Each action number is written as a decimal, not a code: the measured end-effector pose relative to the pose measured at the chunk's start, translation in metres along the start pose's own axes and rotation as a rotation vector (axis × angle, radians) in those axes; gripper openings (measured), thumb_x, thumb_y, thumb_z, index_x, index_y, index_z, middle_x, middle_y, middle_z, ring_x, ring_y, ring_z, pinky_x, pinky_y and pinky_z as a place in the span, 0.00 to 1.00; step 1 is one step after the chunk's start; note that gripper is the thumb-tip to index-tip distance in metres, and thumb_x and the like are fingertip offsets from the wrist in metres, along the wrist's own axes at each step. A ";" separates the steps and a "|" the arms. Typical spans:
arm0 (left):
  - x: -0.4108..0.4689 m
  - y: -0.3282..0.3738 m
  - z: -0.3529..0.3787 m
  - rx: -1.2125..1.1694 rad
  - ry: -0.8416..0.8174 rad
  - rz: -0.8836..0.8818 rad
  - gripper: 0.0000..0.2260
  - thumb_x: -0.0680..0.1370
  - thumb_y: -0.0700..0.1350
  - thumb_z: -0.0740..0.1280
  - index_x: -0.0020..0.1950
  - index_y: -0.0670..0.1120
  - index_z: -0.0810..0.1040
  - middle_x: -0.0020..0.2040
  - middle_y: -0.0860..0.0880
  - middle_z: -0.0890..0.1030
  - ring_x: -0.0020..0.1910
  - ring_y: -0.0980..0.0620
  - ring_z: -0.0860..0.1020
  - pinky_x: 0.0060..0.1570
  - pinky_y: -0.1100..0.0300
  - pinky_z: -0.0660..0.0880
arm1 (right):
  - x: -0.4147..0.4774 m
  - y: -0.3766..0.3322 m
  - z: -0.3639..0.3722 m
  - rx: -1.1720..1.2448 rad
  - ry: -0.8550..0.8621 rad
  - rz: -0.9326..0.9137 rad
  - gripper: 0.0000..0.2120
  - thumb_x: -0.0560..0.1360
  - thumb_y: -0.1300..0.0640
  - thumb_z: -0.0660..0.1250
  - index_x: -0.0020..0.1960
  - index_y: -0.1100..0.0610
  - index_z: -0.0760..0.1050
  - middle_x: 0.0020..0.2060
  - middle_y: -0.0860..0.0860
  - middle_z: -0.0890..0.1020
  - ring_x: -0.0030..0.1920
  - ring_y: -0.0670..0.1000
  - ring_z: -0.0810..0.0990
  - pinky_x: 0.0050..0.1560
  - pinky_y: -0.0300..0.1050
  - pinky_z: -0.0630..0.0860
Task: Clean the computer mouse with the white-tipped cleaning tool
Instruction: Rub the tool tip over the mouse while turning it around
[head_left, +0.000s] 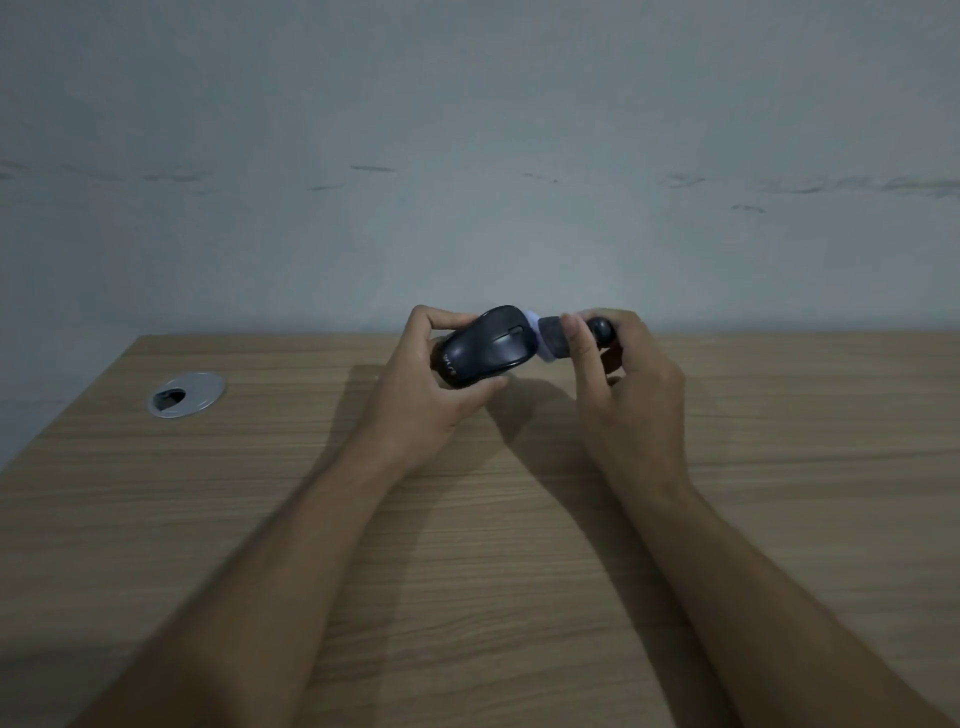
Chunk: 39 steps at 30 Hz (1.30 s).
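A black computer mouse (485, 345) is held up above the wooden desk (467, 545), tilted with its front end pointing up and right. My left hand (421, 395) grips it from the left, fingers over the far side and thumb under the near edge. My right hand (623, 389) holds a dark cleaning tool (558, 340) whose white tip (537, 335) presses against the front end of the mouse. The tool's rounded black end (601, 328) shows above my right fingers.
A round silver cable grommet (186, 394) is set into the desk at the far left. A pale grey wall (467, 156) rises right behind the desk's far edge. The desk's left edge runs diagonally toward me.
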<state>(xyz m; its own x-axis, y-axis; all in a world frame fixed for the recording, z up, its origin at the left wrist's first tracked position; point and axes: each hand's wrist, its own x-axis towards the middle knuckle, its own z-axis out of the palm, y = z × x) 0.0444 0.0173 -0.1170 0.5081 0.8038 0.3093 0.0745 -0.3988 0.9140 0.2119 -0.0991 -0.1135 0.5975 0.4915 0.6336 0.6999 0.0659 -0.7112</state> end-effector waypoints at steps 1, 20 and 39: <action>0.000 0.000 0.000 -0.027 0.010 -0.009 0.26 0.75 0.41 0.83 0.67 0.50 0.74 0.54 0.50 0.89 0.47 0.57 0.87 0.47 0.62 0.81 | -0.002 -0.004 0.000 0.003 -0.005 -0.031 0.09 0.87 0.49 0.68 0.57 0.54 0.83 0.46 0.47 0.85 0.43 0.45 0.82 0.43 0.35 0.75; -0.003 0.006 -0.001 0.278 -0.019 0.136 0.24 0.73 0.27 0.73 0.63 0.49 0.78 0.54 0.51 0.84 0.53 0.55 0.83 0.47 0.69 0.78 | -0.012 -0.023 0.006 0.041 -0.115 -0.258 0.12 0.85 0.49 0.69 0.59 0.57 0.83 0.50 0.49 0.85 0.46 0.44 0.83 0.47 0.32 0.76; -0.002 0.000 0.001 0.339 0.032 0.234 0.28 0.74 0.35 0.78 0.64 0.62 0.73 0.59 0.59 0.83 0.61 0.50 0.82 0.61 0.44 0.79 | -0.007 -0.012 0.000 0.087 -0.080 -0.066 0.10 0.87 0.49 0.68 0.58 0.55 0.83 0.46 0.45 0.85 0.42 0.45 0.82 0.42 0.34 0.75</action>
<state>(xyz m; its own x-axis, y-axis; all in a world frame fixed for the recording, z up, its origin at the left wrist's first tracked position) 0.0443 0.0154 -0.1173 0.5179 0.6856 0.5116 0.2415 -0.6909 0.6814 0.1991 -0.1029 -0.1090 0.5162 0.5509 0.6558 0.6976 0.1738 -0.6951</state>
